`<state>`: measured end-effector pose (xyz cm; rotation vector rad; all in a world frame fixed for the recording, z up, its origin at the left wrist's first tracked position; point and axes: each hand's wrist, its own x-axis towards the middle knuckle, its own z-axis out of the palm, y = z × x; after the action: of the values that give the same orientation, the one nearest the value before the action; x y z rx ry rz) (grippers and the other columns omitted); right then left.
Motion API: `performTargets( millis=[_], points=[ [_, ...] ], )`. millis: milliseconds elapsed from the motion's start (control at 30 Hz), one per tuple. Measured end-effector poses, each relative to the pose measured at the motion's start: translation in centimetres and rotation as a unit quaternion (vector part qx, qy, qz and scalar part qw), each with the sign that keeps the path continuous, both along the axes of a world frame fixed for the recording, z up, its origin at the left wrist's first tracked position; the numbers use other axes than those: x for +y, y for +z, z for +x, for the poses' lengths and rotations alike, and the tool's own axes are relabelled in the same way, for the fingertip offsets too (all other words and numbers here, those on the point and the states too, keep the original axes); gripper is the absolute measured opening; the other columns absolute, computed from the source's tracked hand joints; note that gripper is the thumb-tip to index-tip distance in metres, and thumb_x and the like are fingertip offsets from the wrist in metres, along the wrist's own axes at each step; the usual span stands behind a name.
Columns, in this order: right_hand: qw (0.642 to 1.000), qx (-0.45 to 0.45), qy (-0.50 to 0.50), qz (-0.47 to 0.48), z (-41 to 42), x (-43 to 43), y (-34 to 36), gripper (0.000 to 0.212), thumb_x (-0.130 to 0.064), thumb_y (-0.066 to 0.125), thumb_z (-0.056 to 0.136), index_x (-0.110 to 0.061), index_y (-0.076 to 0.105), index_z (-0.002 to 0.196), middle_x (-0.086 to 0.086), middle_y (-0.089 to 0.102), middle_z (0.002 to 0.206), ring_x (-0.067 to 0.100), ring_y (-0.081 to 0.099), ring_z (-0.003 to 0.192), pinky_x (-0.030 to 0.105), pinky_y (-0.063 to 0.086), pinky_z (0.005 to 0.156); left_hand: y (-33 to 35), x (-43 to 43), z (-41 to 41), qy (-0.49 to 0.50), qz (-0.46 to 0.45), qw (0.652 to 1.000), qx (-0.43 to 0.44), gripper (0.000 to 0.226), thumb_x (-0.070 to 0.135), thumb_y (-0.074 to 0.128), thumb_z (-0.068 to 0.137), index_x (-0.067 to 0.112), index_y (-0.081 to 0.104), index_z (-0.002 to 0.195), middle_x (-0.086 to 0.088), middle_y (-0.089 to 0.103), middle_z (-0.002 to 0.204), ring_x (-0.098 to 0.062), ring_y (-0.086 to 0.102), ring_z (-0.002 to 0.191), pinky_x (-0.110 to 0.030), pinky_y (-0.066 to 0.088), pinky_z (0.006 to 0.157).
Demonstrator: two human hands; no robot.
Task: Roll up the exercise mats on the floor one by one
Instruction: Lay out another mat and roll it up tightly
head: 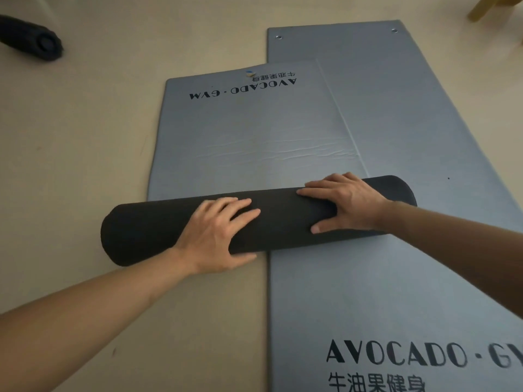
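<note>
The work surface is a plain beige floor [85, 137] in dim, even light.

The mat in work [254, 131] is grey and lies near the middle of the view, partly rolled. Its rolled portion forms a dark roll [147, 230] lying crosswise at the near end of the flat portion. The roll sits askew: its left end projects past the mat's left edge over bare floor, and its right end rests on the neighbouring mat. The flat portion extends away from the person and bears the lettering "AVOCADO · GYM" [243, 89], upside down from this viewpoint, at its far end. Shallow creases cross the flat portion near its middle.

The left hand [215, 236] lies palm-down on the roll left of centre, fingers extended across the top and thumb at the near lower side. The right hand [345, 202] lies palm-down nearer the right end, fingers extended and spread, thumb on the near face. Neither hand clenches; both press flat.

A second grey mat [410, 278] lies flat on the right, partly under the first mat's right edge. It has two metal eyelets [279, 37] at its far end.

A black rolled mat [31, 38] lies on the floor at upper left, well apart. A wooden leg [481, 8] shows at upper right.
</note>
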<state>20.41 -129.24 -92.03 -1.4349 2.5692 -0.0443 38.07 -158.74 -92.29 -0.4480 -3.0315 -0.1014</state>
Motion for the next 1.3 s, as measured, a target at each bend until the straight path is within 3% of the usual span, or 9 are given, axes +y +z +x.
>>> performTargets(
  millis=[100,200,300,400,500,667,833,1000,1300],
  points=[
    [0.998,0.017,-0.026,0.051,-1.8,-1.2,0.8,0.094,-0.098,0.023,0.071,-0.052,0.029,0.153,-0.003,0.040,0.149,0.025,0.040,0.127,0.046,0.032,0.105,-1.0,0.5,-0.2,0.058,-0.118,0.985,-0.111,0.137,0.094,0.055,0.064,0.022,-0.005,0.165,-0.009,0.002,0.173,-0.038,0.011,0.157,-0.061,0.016,0.124],
    [0.994,0.084,-0.067,-0.020,-1.8,-1.9,1.2,0.084,-0.090,0.029,0.079,-0.042,0.047,0.146,0.001,0.051,0.128,0.030,0.052,0.111,0.048,0.038,0.095,-1.0,0.3,-2.3,0.085,-0.161,0.975,-0.129,0.145,0.090,0.063,0.066,0.021,-0.025,0.159,-0.012,-0.011,0.172,-0.040,0.003,0.157,-0.061,0.012,0.125],
    [0.976,0.135,-0.065,-0.160,0.4,-1.7,-0.3,0.076,-0.076,0.049,0.085,-0.027,0.056,0.142,0.007,0.062,0.120,0.035,0.057,0.104,0.050,0.046,0.090,-0.3,-0.7,-4.7,0.107,-0.127,0.978,-0.127,0.141,0.084,0.070,0.065,0.023,-0.016,0.160,-0.009,0.007,0.171,-0.034,0.017,0.155,-0.054,0.019,0.125],
    [0.986,0.160,-0.017,-0.051,1.2,-1.7,-1.8,0.110,-0.080,0.069,0.065,-0.027,0.035,0.156,0.016,0.046,0.150,0.043,0.043,0.133,0.063,0.033,0.112,0.4,-1.3,-6.4,0.102,-0.090,0.980,-0.147,0.139,0.081,0.076,0.060,0.025,-0.002,0.160,-0.005,0.023,0.166,-0.029,0.029,0.150,-0.048,0.025,0.124],
    [0.986,0.163,-0.014,0.039,0.0,-2.4,-1.4,0.133,-0.079,0.079,0.055,-0.027,0.016,0.161,0.018,0.036,0.156,0.045,0.037,0.139,0.062,0.027,0.116,1.4,-1.8,-7.7,0.097,-0.065,0.978,-0.174,0.135,0.076,0.082,0.058,0.027,0.008,0.160,0.000,0.035,0.161,-0.026,0.041,0.142,-0.044,0.035,0.118],
    [0.986,0.169,0.006,-0.011,-1.7,-2.9,-0.6,0.119,-0.069,0.084,0.053,-0.028,0.034,0.153,0.014,0.052,0.135,0.037,0.052,0.114,0.051,0.044,0.098,2.5,-1.8,-8.6,0.115,-0.046,0.971,-0.204,0.126,0.073,0.086,0.054,0.032,0.020,0.154,0.003,0.051,0.147,-0.026,0.055,0.127,-0.046,0.050,0.103],
    [0.978,0.191,0.037,-0.080,-0.8,-2.1,-0.7,0.101,-0.057,0.085,0.060,-0.026,0.044,0.147,0.012,0.059,0.122,0.035,0.057,0.098,0.049,0.047,0.089,3.1,-1.0,-6.9,0.105,-0.072,0.976,-0.177,0.110,0.069,0.083,0.060,0.030,0.030,0.147,0.003,0.061,0.133,-0.027,0.064,0.111,-0.045,0.055,0.094],
    [0.987,0.136,0.049,-0.076,1.4,-0.7,1.1,0.105,-0.064,0.087,0.055,-0.031,0.045,0.145,0.005,0.062,0.115,0.030,0.060,0.092,0.043,0.050,0.083,4.5,-0.2,-4.3,0.099,-0.050,0.965,-0.236,0.106,0.076,0.080,0.054,0.038,0.034,0.141,0.008,0.064,0.124,-0.023,0.064,0.105,-0.042,0.055,0.090],
    [0.995,-0.062,0.055,0.052,6.4,0.9,3.9,0.103,-0.075,0.078,0.062,-0.045,0.031,0.149,-0.007,0.058,0.119,0.019,0.054,0.105,0.036,0.044,0.097,5.4,1.1,1.4,0.089,0.024,0.929,-0.359,0.104,0.074,0.089,0.047,0.046,0.042,0.136,0.018,0.062,0.115,-0.012,0.062,0.100,-0.030,0.052,0.083]
  ],
)
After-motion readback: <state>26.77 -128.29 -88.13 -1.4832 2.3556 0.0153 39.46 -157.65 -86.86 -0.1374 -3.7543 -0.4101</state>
